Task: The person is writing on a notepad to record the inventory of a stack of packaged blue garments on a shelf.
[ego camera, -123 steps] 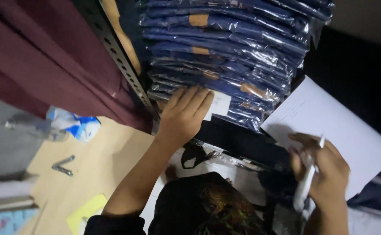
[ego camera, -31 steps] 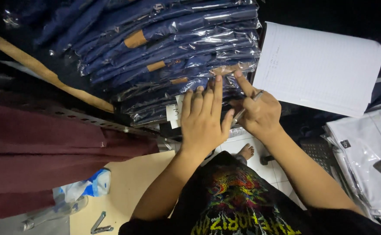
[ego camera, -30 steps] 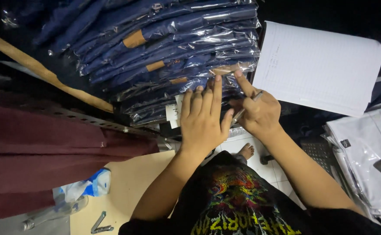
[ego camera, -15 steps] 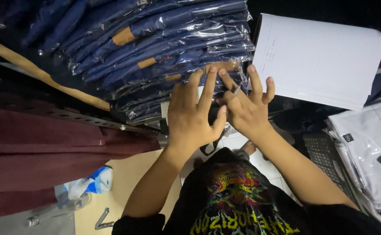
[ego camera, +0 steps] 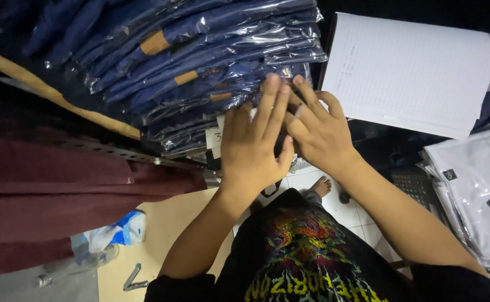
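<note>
- Pressing my left hand [ego camera: 251, 146] flat against the front of the stack of bagged navy garments [ego camera: 211, 61], fingers straight and close together, pointing up at the folded edges; nothing is closed inside it.
- Beside it my right hand [ego camera: 318, 130] lies with its fingers spread and bent over the same end of the stack, its fingertips crossing just behind my left fingertips.
- Something thin and pale shows between my right fingers, but I cannot tell what it is or whether I am really gripping it.
- That stack sits on a shelf in front of me, each garment in clear plastic with a tan tag showing at the fold; my hands meet at its lower right corner.
- A small white paper label [ego camera: 215, 137] hangs at the stack's lower edge, just left of my left hand.
- To the right of my hands a sheet of white squared paper [ego camera: 418, 72] rests apart from the stack.
- Dark red fabric [ego camera: 60, 196] lies folded at my left, under a perforated metal shelf rail [ego camera: 127, 154].
- White bagged garments [ego camera: 474, 190] are piled at the far right.
- Down by the floor I see a crumpled blue and white wrapper [ego camera: 119, 230] and my bare foot [ego camera: 320, 185] on pale tiles.
</note>
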